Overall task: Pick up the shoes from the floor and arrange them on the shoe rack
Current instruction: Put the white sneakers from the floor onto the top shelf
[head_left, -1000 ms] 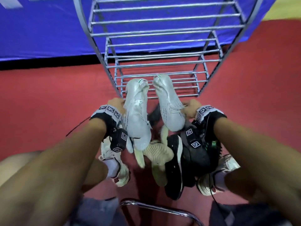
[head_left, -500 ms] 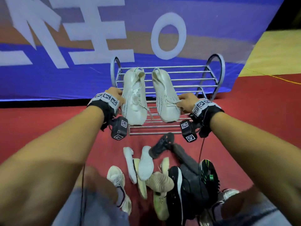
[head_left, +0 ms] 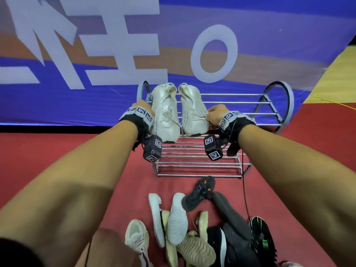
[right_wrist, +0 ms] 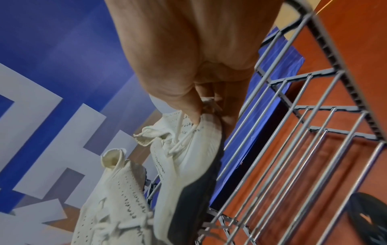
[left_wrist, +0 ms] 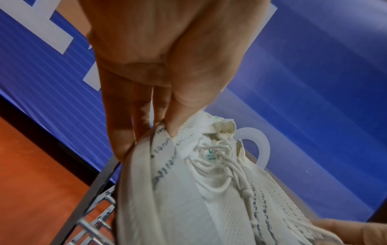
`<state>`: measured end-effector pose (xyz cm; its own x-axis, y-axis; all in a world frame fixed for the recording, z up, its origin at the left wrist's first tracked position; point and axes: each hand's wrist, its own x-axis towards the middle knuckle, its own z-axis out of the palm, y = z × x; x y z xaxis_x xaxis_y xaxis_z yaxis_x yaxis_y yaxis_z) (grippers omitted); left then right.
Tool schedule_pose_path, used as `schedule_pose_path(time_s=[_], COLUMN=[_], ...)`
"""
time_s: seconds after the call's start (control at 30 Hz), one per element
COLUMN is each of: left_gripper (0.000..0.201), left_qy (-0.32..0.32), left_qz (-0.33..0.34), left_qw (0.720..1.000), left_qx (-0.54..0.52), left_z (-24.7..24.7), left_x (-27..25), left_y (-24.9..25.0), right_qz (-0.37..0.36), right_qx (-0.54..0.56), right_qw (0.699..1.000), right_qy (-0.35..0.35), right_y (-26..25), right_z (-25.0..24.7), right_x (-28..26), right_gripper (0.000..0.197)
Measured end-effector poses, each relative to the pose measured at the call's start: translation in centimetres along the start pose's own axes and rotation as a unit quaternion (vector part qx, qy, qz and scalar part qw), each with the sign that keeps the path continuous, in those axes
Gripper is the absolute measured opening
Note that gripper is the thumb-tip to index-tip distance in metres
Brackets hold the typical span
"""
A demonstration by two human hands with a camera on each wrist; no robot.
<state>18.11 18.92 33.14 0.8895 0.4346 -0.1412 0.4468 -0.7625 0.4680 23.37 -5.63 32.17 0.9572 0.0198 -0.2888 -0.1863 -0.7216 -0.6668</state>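
Note:
Two white knit sneakers sit side by side on the top shelf of the metal shoe rack (head_left: 269, 102), toes pointing at me. My left hand (head_left: 143, 107) pinches the outer side of the left white sneaker (head_left: 165, 114); in the left wrist view thumb and fingers (left_wrist: 123, 145) squeeze that left white sneaker (left_wrist: 188, 199) at its edge. My right hand (head_left: 215, 115) pinches the right white sneaker (head_left: 192, 114) by its side. In the right wrist view the thumb (right_wrist: 188, 107) presses into the right white sneaker (right_wrist: 188, 157) above its dark sole.
A pile of loose shoes (head_left: 202, 228), white, beige and black, lies on the red floor (head_left: 57, 151) in front of the rack. A blue banner wall (head_left: 269, 54) stands right behind the rack. The rack's lower shelves (head_left: 198, 166) hold nothing.
Both hands have carried the white pair up from above the floor pile and onto the left part of the rack's top shelf. The head view has risen, and the rack is now farther ahead.

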Motion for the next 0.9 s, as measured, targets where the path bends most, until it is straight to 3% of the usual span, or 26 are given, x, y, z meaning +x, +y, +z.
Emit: schedule_pose_path(time_s=[0.23,0.43,0.53,0.6,0.63,0.73,0.9], left_gripper=[0.028,0.045,0.091,0.123,0.131,0.125,0.102], left_qy=[0.014,-0.016,-0.106,-0.152,-0.155,-0.112,-0.02], left_qz=[0.013,0.019,0.04,0.058,0.068,0.081,0.085], left_qw=[0.998,0.995,0.99,0.981,0.978,0.985,0.996], left_qx=[0.058,0.099,0.09,0.107,0.121,0.101,0.013], left_z=[1.7,3.5,4.0,4.4,4.8,5.7,5.5], left_x=[5.5,5.6,5.0,4.3,3.9,3.4,4.4], left_y=[1.3,1.9,1.5,0.9,0.6,0.0,-0.1], right_qz=[-0.008,-0.049,-0.092,-0.115,-0.124,-0.138,-0.135], right_qx=[-0.026,-0.122,-0.028,-0.04,-0.073,-0.149,-0.041], right_qw=[1.0,0.991,0.992,0.983,0.978,0.972,0.987], right_qy=[-0.002,-0.02,-0.082,-0.136,-0.153,-0.12,-0.071], right_y=[-1.7,-0.2,0.4,0.5,0.6,0.5,-0.5], right_z=[2.3,3.1,3.2,3.5,3.8,4.7,5.4], right_x=[5.9,6.9,6.1,5.2,5.0,4.6,4.9], right_gripper=[0.023,0.026,0.066,0.11,0.123,0.121,0.108])
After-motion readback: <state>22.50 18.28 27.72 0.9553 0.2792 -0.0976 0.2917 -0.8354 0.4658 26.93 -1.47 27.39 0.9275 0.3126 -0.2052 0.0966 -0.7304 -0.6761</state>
